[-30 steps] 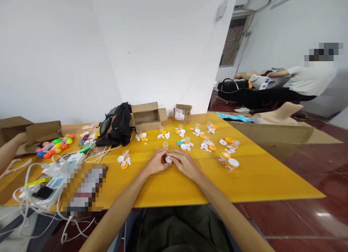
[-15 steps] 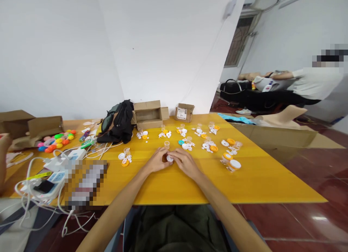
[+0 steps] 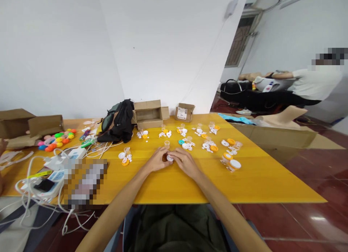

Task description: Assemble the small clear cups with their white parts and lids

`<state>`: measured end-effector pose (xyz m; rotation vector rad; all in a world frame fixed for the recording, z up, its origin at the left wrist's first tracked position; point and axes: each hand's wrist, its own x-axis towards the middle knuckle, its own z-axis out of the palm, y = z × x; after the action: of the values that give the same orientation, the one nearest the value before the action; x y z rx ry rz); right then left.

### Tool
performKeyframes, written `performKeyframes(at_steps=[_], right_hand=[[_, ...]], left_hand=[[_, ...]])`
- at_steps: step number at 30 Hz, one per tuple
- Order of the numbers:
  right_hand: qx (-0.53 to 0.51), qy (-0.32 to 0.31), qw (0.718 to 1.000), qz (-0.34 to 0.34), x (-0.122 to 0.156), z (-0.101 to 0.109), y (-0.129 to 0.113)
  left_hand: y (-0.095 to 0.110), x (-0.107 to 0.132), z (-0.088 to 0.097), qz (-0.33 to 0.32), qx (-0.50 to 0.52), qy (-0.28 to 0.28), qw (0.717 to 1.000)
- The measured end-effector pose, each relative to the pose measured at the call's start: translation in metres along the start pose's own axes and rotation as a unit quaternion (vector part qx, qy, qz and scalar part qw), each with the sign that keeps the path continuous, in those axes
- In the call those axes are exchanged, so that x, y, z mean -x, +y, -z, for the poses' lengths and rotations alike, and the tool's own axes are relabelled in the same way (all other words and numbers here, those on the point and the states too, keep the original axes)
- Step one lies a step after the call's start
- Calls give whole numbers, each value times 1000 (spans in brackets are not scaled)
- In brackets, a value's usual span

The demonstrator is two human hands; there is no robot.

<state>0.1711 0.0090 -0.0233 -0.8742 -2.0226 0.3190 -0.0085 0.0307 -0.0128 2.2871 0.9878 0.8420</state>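
Note:
Close together over the middle of the table, my left hand (image 3: pixel 157 160) and my right hand (image 3: pixel 187 162) are both closed on a small white round piece (image 3: pixel 170 158). Fingers cover part of it, so its exact kind is hidden. Just beyond them stands a small clear plastic cup (image 3: pixel 166 144). To the right are two closed clear jars, one with an orange-and-white lid (image 3: pixel 227 156) and one with a white-topped lid (image 3: pixel 235 164). On the left, a white disc (image 3: pixel 121 156), an orange ring (image 3: pixel 125 163) and small white perforated discs lie by another clear cup (image 3: pixel 127 150).
Several more groups of cups, rings and discs (image 3: pixel 208 145) lie farther back. Cardboard boxes (image 3: pixel 149 114) and a black bag (image 3: pixel 122 121) line the wall. Power strips (image 3: pixel 57 177), cables and a phone (image 3: pixel 88 181) are left. Another person (image 3: pixel 315 83) is at right.
My hands and the white piece stay almost in the same place. At the far left edge, another person's arm has drawn back out of view for the most part.

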Motion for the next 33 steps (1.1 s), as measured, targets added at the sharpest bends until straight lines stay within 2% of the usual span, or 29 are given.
performKeyframes(at_steps=[21, 25, 29, 33], right_hand=[[6, -6, 1000, -26, 1, 1, -1], [-28, 26, 997, -63, -1, 1, -3], [-90, 75, 984, -130, -3, 1, 2], [-224, 46, 954, -194, -6, 2, 6]], left_hand=[[-1, 0, -1, 7, 8, 11, 1000], [1, -1, 1, 21, 26, 9, 999], [3, -2, 4, 53, 74, 18, 996], [5, -4, 7, 78, 140, 56, 986]])
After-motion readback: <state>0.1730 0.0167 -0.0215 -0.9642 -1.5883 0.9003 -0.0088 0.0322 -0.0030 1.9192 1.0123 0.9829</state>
